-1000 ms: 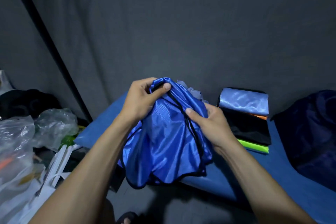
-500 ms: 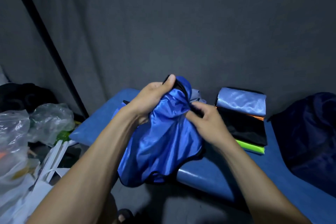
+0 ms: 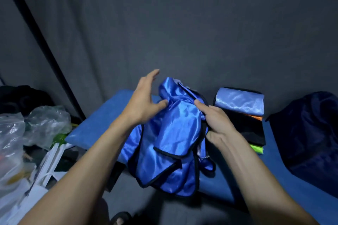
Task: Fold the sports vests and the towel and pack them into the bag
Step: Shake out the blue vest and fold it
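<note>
In front of you a blue padded counter (image 3: 102, 115) carries a crumpled blue vest (image 3: 173, 133) that hangs over its near edge, a stack of folded vests (image 3: 243, 115) just right of it, and a dark navy bag (image 3: 307, 129) at the far right.

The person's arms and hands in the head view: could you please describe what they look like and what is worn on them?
Both forearms are bare to the frame's lower edge, with no sleeves in view. The left hand and right hand wear no gloves, and no rings, watch or bracelets show. Motion blurs the left hand slightly.
</note>
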Action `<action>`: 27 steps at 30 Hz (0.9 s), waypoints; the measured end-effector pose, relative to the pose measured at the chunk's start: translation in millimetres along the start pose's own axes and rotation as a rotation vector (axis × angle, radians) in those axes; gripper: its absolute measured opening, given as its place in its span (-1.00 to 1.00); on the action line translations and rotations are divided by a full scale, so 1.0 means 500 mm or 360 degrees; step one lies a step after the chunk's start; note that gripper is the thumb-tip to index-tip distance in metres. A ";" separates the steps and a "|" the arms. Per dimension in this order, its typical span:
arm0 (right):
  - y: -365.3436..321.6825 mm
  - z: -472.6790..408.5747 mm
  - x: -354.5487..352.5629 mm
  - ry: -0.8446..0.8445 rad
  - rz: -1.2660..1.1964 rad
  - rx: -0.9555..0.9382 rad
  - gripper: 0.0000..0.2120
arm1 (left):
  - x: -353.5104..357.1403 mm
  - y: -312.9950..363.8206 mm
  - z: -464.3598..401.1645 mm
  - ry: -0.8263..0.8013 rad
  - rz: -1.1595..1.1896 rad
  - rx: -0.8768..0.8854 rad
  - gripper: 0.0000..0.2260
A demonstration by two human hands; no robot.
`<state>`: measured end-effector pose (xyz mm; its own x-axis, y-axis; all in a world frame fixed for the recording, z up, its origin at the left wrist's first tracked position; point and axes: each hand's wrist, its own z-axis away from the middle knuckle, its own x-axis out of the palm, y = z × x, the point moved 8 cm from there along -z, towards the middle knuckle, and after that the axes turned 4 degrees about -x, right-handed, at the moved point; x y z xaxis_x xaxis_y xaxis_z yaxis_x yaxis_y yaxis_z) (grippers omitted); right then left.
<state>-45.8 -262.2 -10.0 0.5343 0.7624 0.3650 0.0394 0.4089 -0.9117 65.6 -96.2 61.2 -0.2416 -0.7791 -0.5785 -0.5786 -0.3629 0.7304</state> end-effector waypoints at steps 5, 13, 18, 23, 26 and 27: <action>0.004 -0.014 0.003 0.0051 -0.0326 -0.0028 -0.65 | 0.075 0.086 0.084 -0.0635 0.0152 0.0109 -0.62; -0.035 -0.011 0.014 -0.0121 -0.0300 -0.0297 -0.77 | 0.054 0.010 0.036 -0.0383 0.0538 -0.0071 -0.93; -0.030 -0.013 -0.002 -0.0119 0.0073 -0.0382 -0.79 | 0.017 -0.030 0.027 -0.0182 0.1154 -0.0476 -0.78; -0.038 -0.020 -0.020 -0.0026 0.0908 -0.0622 -0.79 | -0.015 -0.040 0.016 0.0214 0.1476 -0.0605 -0.77; -0.048 -0.013 -0.017 0.0018 0.1596 -0.0864 -0.54 | -0.039 -0.038 0.007 0.0340 0.1614 -0.0513 -0.80; -0.049 -0.009 -0.015 0.0040 0.1756 -0.0922 -0.49 | -0.041 -0.035 0.006 0.0344 0.1577 -0.0479 -0.80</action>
<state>-47.0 -280.0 9.0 0.5348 0.5451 -0.6456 -0.0775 -0.7292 -0.6799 78.3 -72.4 59.1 -0.3391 -0.8603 0.3807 0.0255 0.3962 0.9178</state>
